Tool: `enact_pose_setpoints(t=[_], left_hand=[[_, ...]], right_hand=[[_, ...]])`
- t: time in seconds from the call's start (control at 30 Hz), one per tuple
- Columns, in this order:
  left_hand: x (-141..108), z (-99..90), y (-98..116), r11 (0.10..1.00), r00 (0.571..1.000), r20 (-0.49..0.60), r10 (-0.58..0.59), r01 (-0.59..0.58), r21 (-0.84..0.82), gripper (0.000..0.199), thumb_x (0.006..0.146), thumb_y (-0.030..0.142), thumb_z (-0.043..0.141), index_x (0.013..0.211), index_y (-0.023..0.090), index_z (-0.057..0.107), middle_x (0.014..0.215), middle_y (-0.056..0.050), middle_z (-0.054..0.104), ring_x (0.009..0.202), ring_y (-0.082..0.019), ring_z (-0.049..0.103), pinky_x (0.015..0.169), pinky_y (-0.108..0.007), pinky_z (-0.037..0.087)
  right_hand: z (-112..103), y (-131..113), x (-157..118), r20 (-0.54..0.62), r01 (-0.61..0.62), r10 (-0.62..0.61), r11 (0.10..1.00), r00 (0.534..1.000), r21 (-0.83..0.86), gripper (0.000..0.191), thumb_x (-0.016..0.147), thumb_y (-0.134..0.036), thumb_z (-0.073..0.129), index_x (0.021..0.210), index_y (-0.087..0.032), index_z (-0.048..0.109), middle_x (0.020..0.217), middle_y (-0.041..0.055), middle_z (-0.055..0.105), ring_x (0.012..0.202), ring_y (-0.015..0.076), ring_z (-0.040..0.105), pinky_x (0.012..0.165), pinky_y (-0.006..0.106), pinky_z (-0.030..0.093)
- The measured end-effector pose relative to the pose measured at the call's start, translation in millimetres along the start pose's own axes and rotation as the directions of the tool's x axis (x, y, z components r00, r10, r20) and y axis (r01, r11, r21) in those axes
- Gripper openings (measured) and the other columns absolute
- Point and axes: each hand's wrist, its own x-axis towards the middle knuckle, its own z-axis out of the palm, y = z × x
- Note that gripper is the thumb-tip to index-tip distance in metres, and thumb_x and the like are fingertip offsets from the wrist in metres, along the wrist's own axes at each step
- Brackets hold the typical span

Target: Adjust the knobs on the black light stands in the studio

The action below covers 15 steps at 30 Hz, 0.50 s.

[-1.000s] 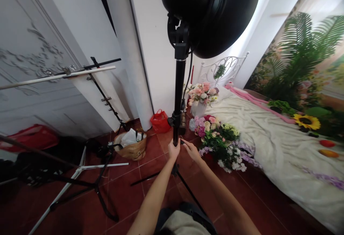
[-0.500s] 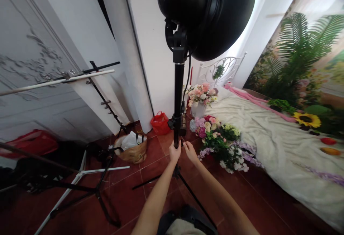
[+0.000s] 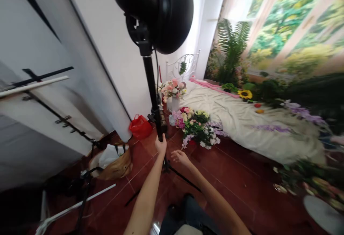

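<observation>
A black studio light (image 3: pixel 172 16) with a wide round reflector tops a black light stand (image 3: pixel 151 79), which leans slightly to the left. My left hand (image 3: pixel 160 144) is wrapped around the lower part of the stand's pole. Just right of the pole, my right hand (image 3: pixel 182 157) is apart from it, its fingers loosely bent with nothing visible in them. A cable runs down along the pole from the lamp. The stand's dark legs spread over the red tiled floor (image 3: pixel 225 181) below my hands.
Bunches of artificial flowers (image 3: pixel 197 125) lie beside a bed with a cream cover (image 3: pixel 231 120). A red bag (image 3: pixel 140 126) and a woven basket (image 3: pixel 118 167) stand at the left. Another stand with a crossbar (image 3: pixel 61 118) and a white pole (image 3: pixel 88 198) are further left.
My right hand has come off the stand and moved a little away. My left hand still grips the pole. The view has turned right, bringing more of the bed and window backdrop into sight.
</observation>
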Motion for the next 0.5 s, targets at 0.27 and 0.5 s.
enact_pose_setpoints(t=[0.27, 0.5], left_hand=[[0, 8.2, 14, 0.995, 0.992, -0.103, -0.078, 0.085, 0.059, 0.035, 0.072, 0.05, 0.054, 0.075, 0.016, 0.064, 0.069, -0.01, 0.066, 0.071, -0.025, 0.065, 0.062, -0.031, 0.047], [2, 21.9, 21, 0.974, 0.971, -0.21, -0.115, 0.152, 0.169, 0.036, 0.064, 0.051, 0.059, 0.076, 0.017, 0.062, 0.081, -0.015, 0.069, 0.084, -0.035, 0.066, 0.075, -0.045, 0.05]], right_hand=[[-89, 98, -139, -0.124, -0.361, 0.384, 0.917, 0.915, 0.171, 0.045, 0.061, -0.059, 0.06, 0.077, -0.017, 0.06, 0.071, 0.0042, 0.067, 0.056, 0.0151, 0.061, 0.055, 0.028, 0.046], [-128, 104, -201, -0.338, -0.257, 0.39, 0.89, 0.857, 0.377, 0.054, 0.053, -0.066, 0.064, 0.073, -0.016, 0.058, 0.065, 0.0032, 0.064, 0.067, 0.02, 0.064, 0.068, 0.035, 0.049]])
